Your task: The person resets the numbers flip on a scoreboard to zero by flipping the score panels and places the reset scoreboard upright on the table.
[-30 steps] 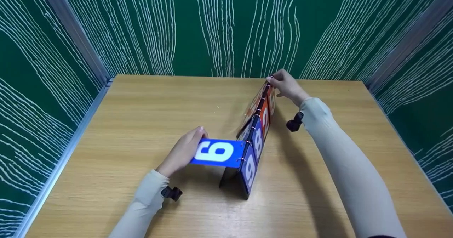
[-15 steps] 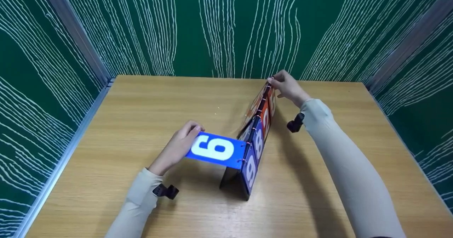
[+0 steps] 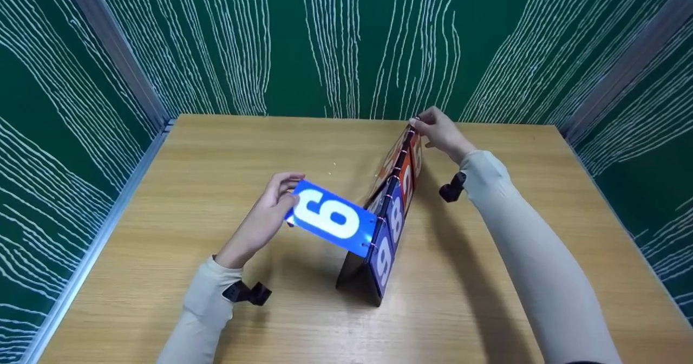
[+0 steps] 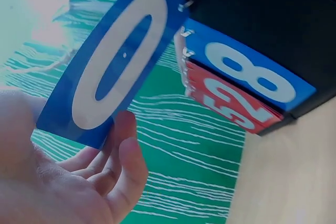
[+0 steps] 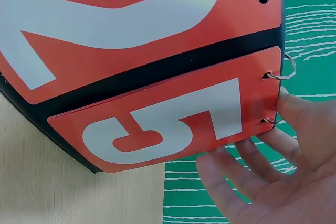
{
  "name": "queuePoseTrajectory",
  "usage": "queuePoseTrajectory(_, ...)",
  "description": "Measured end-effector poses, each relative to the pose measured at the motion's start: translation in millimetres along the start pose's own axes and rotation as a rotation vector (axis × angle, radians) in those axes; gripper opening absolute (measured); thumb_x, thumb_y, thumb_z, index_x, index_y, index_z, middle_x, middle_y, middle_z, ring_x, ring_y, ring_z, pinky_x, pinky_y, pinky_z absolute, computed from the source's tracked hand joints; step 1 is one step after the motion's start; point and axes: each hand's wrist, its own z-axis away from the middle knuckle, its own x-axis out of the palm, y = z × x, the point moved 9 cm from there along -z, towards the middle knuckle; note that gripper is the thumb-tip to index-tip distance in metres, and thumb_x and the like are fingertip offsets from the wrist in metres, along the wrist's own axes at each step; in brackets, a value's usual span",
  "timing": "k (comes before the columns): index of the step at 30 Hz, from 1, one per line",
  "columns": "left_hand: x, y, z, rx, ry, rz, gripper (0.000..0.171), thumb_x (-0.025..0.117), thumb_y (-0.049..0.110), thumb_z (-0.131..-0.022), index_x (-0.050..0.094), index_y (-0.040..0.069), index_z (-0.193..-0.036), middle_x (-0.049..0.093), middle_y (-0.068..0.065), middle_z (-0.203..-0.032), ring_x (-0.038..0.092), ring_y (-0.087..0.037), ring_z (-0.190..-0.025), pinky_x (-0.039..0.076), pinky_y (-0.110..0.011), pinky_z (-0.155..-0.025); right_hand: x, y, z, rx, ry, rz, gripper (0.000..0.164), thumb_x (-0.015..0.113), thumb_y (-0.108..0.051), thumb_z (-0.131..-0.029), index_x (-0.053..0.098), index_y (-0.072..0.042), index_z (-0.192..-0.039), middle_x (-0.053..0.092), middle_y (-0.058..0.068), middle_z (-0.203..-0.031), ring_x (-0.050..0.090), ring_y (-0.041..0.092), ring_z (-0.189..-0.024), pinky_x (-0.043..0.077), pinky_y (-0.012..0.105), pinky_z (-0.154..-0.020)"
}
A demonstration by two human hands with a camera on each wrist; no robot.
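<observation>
A tabletop flip scoreboard (image 3: 385, 199), tent-shaped with a black stand, stands on the table and runs away from me. My left hand (image 3: 260, 220) pinches the free end of a blue number card (image 3: 330, 218), thumb on its upper face. That card, still on its rings, is raised and tilted out to the left; its upper face bears a sideways 6 or 9. The left wrist view shows a white 0 on its other face (image 4: 121, 59). At the far end my right hand (image 3: 443, 134) grips the scoreboard's top corner, beside a red card marked 5 (image 5: 168, 121).
The wooden table (image 3: 243, 147) extends around the scoreboard. Green walls (image 3: 287, 44) with white wavy lines enclose it at the back and sides. Blue 9 (image 3: 383, 258) and 8 (image 3: 396, 218) cards hang on the board's right face.
My left hand has moved up and away from me, lifting the blue card's free end so that it slants more. The right hand and the scoreboard stay in place.
</observation>
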Motion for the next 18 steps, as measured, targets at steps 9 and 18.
queuePoseTrajectory(9,10.1,29.0,12.2,0.090,-0.019,0.100,0.048,0.041,0.014,-0.107,0.029,0.013,-0.154,0.044,-0.012,-0.152,0.052,-0.027,-0.121,0.049,-0.026,-0.075,-0.8,0.7,-0.7,0.005,-0.001,-0.019,0.033,0.050,-0.039,-0.106,0.045,-0.012,-0.124,0.053,0.008,-0.125,0.052,0.024,-0.119,0.048,0.043,-0.101)
queuePoseTrajectory(18,25.3,46.6,21.3,0.167,-0.039,0.171,0.049,0.048,0.017,-0.105,0.031,0.011,-0.151,0.041,-0.012,-0.149,0.057,-0.028,-0.108,0.055,-0.028,-0.075,-0.6,0.6,0.6,0.002,-0.004,-0.002,0.038,0.049,-0.041,-0.106,0.043,-0.010,-0.128,0.052,0.011,-0.129,0.052,0.025,-0.121,0.048,0.044,-0.102)
